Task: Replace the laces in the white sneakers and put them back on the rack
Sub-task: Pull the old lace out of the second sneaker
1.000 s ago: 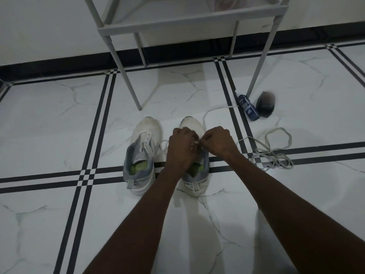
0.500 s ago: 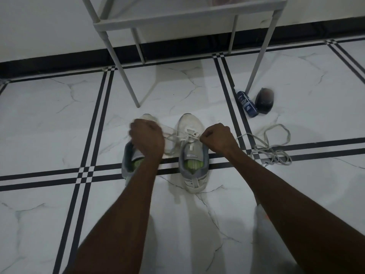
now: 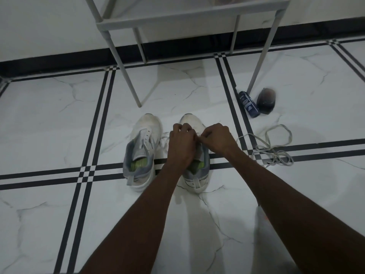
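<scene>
Landmark: rack [image 3: 189, 18], standing at wall.

Right sneaker [image 3: 194, 155] on floor in front of rack, beside left sneaker [image 3: 141, 153]. Both parked side by side, likely for eyelet access from above.

Left hand [image 3: 182, 143]: fingers curled over right sneaker's eyelet area; appears to pinch lace [image 3: 165, 140]. Right hand [image 3: 217, 138]: fingers curled, pinching same lace at hand junction. Judged step: threading or tightening.

Orientation: both sneakers' long axes run toward rack, toes nearest it, heels toward person.

Loose lace [image 3: 274, 149] coiled on floor, right of sneakers, below rack's right leg.

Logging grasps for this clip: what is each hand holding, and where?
Both the left hand and right hand pinch the white lace over the right sneaker.
</scene>
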A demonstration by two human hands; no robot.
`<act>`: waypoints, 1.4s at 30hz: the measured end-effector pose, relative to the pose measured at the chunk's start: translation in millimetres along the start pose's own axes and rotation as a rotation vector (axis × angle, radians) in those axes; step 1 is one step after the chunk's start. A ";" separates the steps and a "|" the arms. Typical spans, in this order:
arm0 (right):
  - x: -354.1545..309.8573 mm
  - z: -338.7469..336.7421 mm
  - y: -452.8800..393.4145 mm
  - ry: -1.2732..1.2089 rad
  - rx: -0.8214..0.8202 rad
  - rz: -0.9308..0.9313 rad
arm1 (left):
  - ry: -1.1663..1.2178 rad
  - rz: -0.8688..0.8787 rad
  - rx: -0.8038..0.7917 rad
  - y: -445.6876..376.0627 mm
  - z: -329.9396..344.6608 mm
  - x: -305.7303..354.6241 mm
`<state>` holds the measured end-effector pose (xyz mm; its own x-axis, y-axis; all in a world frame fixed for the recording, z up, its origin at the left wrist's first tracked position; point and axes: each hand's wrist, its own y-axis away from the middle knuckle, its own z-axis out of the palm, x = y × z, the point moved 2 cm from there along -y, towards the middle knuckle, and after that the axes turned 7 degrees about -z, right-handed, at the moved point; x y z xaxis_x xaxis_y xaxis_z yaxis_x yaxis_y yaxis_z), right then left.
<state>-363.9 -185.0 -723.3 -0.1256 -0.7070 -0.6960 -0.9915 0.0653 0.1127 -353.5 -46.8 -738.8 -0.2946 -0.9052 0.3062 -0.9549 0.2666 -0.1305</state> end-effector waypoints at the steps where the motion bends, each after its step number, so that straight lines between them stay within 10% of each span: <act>1: -0.8 -0.2 -0.4 0.001 0.010 0.005 | -0.032 -0.016 0.015 -2.7 -3.8 -3.4; 8: -3.1 0.7 0.3 0.010 0.023 0.046 | 0.276 -0.887 0.492 -11.7 -56.7 -76.8; 15: -6.9 3.8 0.6 0.038 0.022 0.026 | 0.239 -0.195 0.070 0.6 -16.1 -27.0; 21: -3.2 4.2 0.2 0.010 0.006 0.029 | 0.006 -0.012 -0.024 -0.7 -5.1 -1.0; 28: -7.2 4.4 0.1 0.004 0.028 0.036 | 0.214 -0.570 0.289 -2.3 -24.7 -49.3; 37: -7.3 4.6 2.4 0.028 0.008 0.034 | 0.285 -0.206 -0.030 2.3 -1.6 -19.9; 42: -1.0 5.6 2.8 0.030 0.011 0.065 | 0.496 -0.387 -0.049 0.3 -9.9 -15.9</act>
<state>-366.7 -180.1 -726.3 -0.1892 -0.7215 -0.6660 -0.9815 0.1193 0.1496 -349.5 -29.0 -734.4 0.1018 -0.6810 0.7251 -0.9929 -0.0243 0.1166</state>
